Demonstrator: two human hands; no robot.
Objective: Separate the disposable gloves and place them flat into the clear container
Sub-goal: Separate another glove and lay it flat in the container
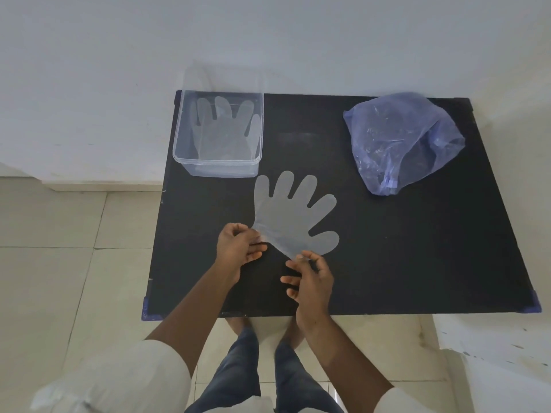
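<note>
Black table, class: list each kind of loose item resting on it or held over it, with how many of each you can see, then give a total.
Clear disposable gloves: 2, one in the container, one held at the cuff by the left hand and right hand
Clear container: 1
Blue plastic bag: 1
Total: 4
</note>
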